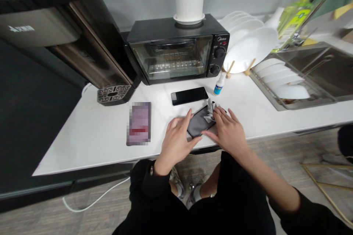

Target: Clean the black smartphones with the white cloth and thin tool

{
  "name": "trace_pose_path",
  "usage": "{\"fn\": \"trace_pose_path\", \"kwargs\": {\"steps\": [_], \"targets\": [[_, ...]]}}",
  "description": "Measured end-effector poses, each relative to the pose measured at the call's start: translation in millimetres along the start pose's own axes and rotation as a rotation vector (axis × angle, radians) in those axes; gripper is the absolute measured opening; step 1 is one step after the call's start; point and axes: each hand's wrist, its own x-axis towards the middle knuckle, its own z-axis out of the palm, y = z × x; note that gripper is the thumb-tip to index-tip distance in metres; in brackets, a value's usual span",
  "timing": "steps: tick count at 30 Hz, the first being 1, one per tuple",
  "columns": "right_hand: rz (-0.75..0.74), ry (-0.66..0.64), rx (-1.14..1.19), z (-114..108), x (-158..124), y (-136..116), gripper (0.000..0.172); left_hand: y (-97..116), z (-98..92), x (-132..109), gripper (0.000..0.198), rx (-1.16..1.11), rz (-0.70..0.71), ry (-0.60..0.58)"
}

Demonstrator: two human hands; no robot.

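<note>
The dark phone (197, 125) lies on the bench (96, 136), near its front edge. The left hand (176, 136) grips its near corner, and the right hand (227, 130) holds a small cloth (210, 112) against the screen. This looks like the wiping step. A further stroke calls for a steady hold so that the phone does not slide.

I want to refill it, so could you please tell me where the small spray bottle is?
In the head view, the small spray bottle stands on the counter right of centre, before the toaster oven's knobs, beside the black phone.
</note>
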Motion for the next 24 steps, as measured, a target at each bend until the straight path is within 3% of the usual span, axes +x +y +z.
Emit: {"fn": "trace_pose_path", "kwargs": {"steps": [3,5,8,11,13,16,20,22,24], "targets": [[-0.081,-0.033,0.128,9,1,-45,0.083,-1,-0.1,0,0.101,-0.005,0.0,-0.018],[-0.174,-0.078,0.217,6,-6,-62,0.084,-1,-0.2,0,0.1,-0.001,-0.014,-0.029],[-0.213,-0.123,0.219,-7,-20,-45,0.081,0,-0.5,0,0.102,0.002,-0.035,-0.017],[-0.089,-0.093,0.077,-16,-21,-3,0.072,1,-1.1,0,0.105,0.001,-0.016,-0.015],[-0.002,-0.061,0.004,-14,-14,9,0.07,1,-1.4,1,0.105,0.002,0.002,-0.017],[0.002,-0.047,0.044,0,-4,-19,0.076,-3,-1.4,1,0.102,-0.007,0.015,-0.028],[-0.148,-0.079,0.227,6,-10,-69,0.08,-6,-1.8,0,0.101,-0.019,0.008,-0.047],[-0.181,-0.105,0.237,-1,-18,-62,0.077,-5,-2.6,-1,0.103,-0.027,-0.004,-0.034],[-0.152,-0.112,0.167,-10,-23,-35,0.073,-2,-3.4,0,0.106,-0.027,0.004,-0.032]]}}
